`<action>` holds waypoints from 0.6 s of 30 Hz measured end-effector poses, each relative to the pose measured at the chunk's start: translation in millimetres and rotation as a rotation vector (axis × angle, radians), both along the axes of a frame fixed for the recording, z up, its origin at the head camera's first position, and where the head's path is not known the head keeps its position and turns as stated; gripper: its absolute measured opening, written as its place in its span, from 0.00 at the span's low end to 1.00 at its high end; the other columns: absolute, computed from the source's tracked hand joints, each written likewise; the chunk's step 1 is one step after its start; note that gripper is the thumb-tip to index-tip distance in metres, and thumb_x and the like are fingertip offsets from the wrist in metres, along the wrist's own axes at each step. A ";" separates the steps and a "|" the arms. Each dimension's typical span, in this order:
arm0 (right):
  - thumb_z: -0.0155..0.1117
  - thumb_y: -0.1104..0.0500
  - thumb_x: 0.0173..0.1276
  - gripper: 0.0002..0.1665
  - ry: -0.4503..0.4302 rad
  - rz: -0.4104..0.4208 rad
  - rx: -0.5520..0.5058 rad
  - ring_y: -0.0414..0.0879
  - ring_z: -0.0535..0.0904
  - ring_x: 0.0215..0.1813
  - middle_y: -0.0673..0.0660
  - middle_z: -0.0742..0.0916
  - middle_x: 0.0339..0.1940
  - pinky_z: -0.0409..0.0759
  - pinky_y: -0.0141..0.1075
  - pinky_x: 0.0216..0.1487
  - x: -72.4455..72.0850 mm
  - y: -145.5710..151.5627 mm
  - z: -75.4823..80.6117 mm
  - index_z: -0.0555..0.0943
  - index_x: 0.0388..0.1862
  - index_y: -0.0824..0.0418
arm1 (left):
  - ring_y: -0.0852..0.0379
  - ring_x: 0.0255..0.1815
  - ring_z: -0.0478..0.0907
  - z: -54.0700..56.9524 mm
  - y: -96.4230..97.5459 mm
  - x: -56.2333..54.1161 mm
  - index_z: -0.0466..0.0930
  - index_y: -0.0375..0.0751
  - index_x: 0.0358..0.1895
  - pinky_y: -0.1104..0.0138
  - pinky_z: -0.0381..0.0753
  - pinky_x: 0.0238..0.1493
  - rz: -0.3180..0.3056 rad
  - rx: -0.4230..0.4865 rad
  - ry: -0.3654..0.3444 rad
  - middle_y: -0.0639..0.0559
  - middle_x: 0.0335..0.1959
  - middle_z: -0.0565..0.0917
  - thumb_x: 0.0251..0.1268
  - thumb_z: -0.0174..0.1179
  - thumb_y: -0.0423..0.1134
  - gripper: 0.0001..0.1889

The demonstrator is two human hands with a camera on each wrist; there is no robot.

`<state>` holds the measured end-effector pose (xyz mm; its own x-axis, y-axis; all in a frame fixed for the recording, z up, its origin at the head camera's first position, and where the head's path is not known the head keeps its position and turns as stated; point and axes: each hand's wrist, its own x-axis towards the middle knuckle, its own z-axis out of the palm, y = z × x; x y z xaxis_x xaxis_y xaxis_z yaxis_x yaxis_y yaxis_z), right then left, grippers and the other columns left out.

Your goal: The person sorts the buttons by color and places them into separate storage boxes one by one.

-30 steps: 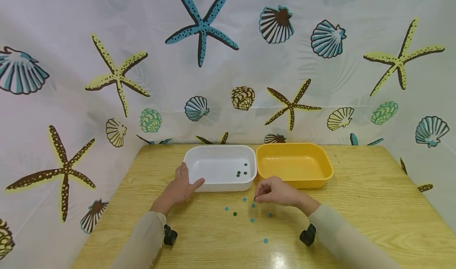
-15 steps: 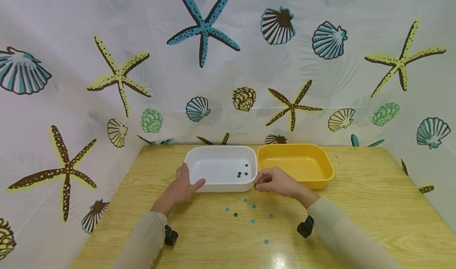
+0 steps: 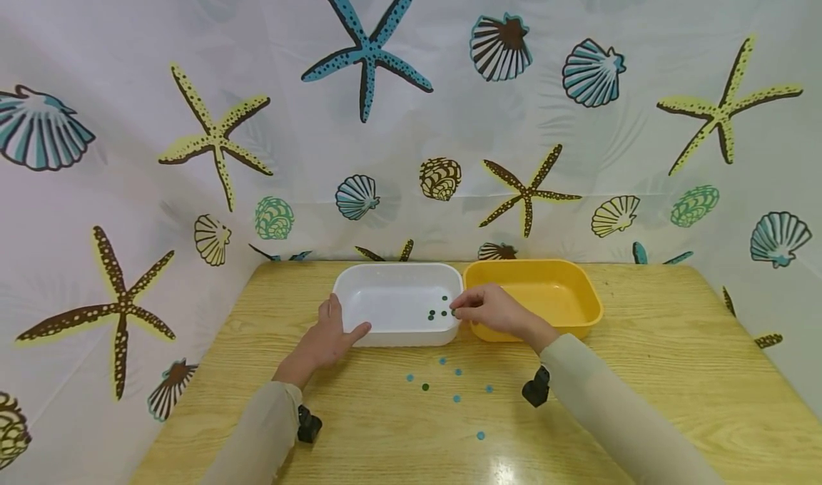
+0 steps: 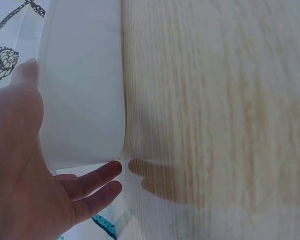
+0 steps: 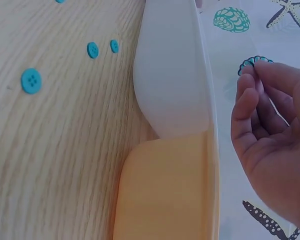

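My left hand rests at the near left corner of a white plastic tub. Its thumb lies at the front rim, and in the left wrist view the loosely straight fingers extend past the tub's end. Over the white tub's right rim, my right hand pinches a dark green button between thumb and fingertips. In the right wrist view the fingertips of the right hand meet, and the button is hardly visible. Several dark green buttons lie inside the white tub at its right end.
A yellow tub stands against the white tub's right side. Several blue buttons and one green button lie on the wooden table in front. Patterned cloth hangs behind and at both sides.
My right hand has moved up and away from the table in front of the tubs to the white tub's right rim, carrying the green button. The left hand has stayed in place.
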<state>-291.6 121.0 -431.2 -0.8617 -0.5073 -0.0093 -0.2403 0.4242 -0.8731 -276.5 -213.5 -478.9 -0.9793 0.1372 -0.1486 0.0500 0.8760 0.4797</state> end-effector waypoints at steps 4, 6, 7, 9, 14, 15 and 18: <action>0.60 0.62 0.69 0.13 0.004 -0.042 0.013 0.57 0.76 0.38 0.62 0.85 0.39 0.77 0.39 0.39 -5.8 -5.8 0.6 0.83 0.47 0.67 | 0.34 0.53 0.72 0.5 -0.5 -0.3 0.25 0.26 0.71 0.46 0.71 0.54 0.006 0.001 -0.009 0.29 0.72 0.36 0.61 0.43 0.72 0.59; 0.60 0.62 0.69 0.12 0.007 -0.063 0.022 0.53 0.76 0.36 0.62 0.84 0.39 0.76 0.36 0.38 -9.5 -8.6 0.3 0.83 0.47 0.67 | 0.35 0.51 0.73 0.2 -0.7 -0.8 0.25 0.26 0.71 0.47 0.71 0.53 0.009 0.000 -0.013 0.29 0.72 0.37 0.61 0.43 0.72 0.59; 0.60 0.62 0.68 0.12 0.004 -0.072 0.028 0.52 0.76 0.36 0.62 0.84 0.39 0.76 0.35 0.37 -11.4 -10.1 0.2 0.83 0.47 0.67 | 0.36 0.50 0.73 0.0 -0.7 -0.9 0.25 0.26 0.71 0.47 0.72 0.52 0.010 -0.003 -0.014 0.29 0.72 0.37 0.61 0.44 0.72 0.58; 0.60 0.62 0.68 0.12 -0.003 -0.093 0.036 0.50 0.76 0.35 0.61 0.84 0.38 0.76 0.33 0.37 -15.3 -12.8 -0.1 0.83 0.47 0.66 | 0.38 0.47 0.75 -0.4 -0.7 -1.0 0.25 0.26 0.71 0.48 0.73 0.51 0.010 -0.007 -0.012 0.29 0.72 0.37 0.62 0.44 0.71 0.58; 0.59 0.63 0.69 0.12 -0.010 -0.128 0.046 0.49 0.77 0.35 0.59 0.84 0.37 0.76 0.33 0.36 -24.1 -17.3 -1.9 0.82 0.47 0.67 | 0.39 0.46 0.75 -0.9 -0.9 -1.5 0.25 0.26 0.71 0.48 0.74 0.49 0.009 -0.007 -0.001 0.29 0.72 0.37 0.64 0.45 0.69 0.57; 0.59 0.63 0.69 0.12 -0.014 -0.135 0.043 0.49 0.77 0.36 0.60 0.84 0.37 0.76 0.33 0.36 -25.5 -18.0 -2.3 0.82 0.47 0.68 | 0.38 0.47 0.75 -1.1 -1.0 -1.6 0.25 0.26 0.71 0.48 0.74 0.50 0.009 -0.006 0.000 0.28 0.72 0.37 0.64 0.45 0.68 0.57; 0.59 0.63 0.69 0.12 -0.034 -0.155 0.025 0.51 0.77 0.36 0.61 0.84 0.36 0.76 0.32 0.35 -28.9 -19.5 -2.5 0.82 0.47 0.69 | 0.37 0.49 0.74 -1.2 -0.6 -1.4 0.25 0.26 0.71 0.47 0.73 0.51 0.006 -0.004 0.000 0.28 0.72 0.37 0.64 0.45 0.68 0.56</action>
<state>-320.5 101.4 -433.7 -0.9285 -0.3679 -0.0506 -0.1412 0.4756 -0.8683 -277.8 -214.2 -480.0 -0.9802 0.1304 -0.1488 0.0445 0.8780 0.4765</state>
